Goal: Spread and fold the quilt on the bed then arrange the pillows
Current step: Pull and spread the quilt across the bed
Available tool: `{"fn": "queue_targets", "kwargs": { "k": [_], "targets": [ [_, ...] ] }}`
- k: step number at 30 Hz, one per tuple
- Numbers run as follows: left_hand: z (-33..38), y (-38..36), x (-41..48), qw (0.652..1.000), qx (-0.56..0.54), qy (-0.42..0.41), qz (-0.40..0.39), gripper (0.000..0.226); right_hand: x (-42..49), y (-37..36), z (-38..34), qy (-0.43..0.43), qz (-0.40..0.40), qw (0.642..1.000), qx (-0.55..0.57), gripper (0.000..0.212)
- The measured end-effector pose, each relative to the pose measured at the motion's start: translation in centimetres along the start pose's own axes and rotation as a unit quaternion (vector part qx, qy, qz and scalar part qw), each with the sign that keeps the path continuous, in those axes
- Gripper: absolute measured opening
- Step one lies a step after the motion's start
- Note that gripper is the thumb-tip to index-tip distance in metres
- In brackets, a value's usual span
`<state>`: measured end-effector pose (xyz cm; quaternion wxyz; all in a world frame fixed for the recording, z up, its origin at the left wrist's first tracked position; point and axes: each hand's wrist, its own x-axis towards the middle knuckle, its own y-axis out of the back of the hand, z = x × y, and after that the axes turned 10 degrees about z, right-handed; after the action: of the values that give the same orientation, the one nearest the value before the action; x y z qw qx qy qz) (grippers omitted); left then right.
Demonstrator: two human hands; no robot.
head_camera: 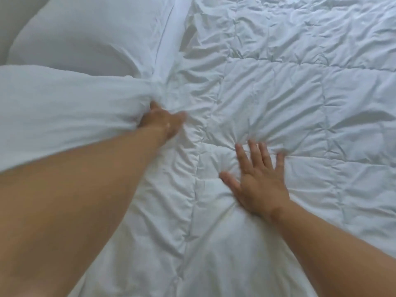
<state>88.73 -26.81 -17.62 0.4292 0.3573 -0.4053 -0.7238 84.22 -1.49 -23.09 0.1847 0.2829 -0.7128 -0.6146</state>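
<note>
A white quilted quilt [289, 99] covers the bed, wrinkled, filling the middle and right of the view. My right hand [260, 185] lies flat on it with fingers spread, pressing the fabric down. At the left, my left hand [162, 121] grips the bunched corner of a white pillow [60, 116], which is lifted off the bed; its fingers are buried in the cloth. A second white pillow [85, 33] lies behind it at the upper left, against the quilt's edge.
A pale wall or headboard [10, 18] shows at the far upper left corner, behind the pillows. The quilt runs out of view to the right and toward me.
</note>
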Motion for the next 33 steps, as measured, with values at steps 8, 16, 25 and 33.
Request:
{"fn": "queue_targets", "kwargs": {
  "k": [8,16,25,33],
  "targets": [
    [0.8,-1.2,7.1,0.981,0.094,-0.126,0.116,0.049,0.7,-3.3,0.2,-0.004,0.073,0.997,-0.003,0.085],
    [-0.1,-4.4,6.4,0.97,0.206,-0.119,0.035,0.059,1.6,-3.8,0.9,-0.006,0.084,0.996,-0.003,0.085],
    [-6.9,0.9,-1.1,0.991,0.086,-0.002,-0.104,0.128,-0.9,-2.0,0.5,-0.022,-0.018,0.999,-0.024,0.085],
    [-18.4,3.8,-16.7,0.974,0.046,0.017,-0.22,0.1,-18.5,-1.6,-3.8,-0.008,-0.075,0.996,0.037,0.091]
  ]
}}
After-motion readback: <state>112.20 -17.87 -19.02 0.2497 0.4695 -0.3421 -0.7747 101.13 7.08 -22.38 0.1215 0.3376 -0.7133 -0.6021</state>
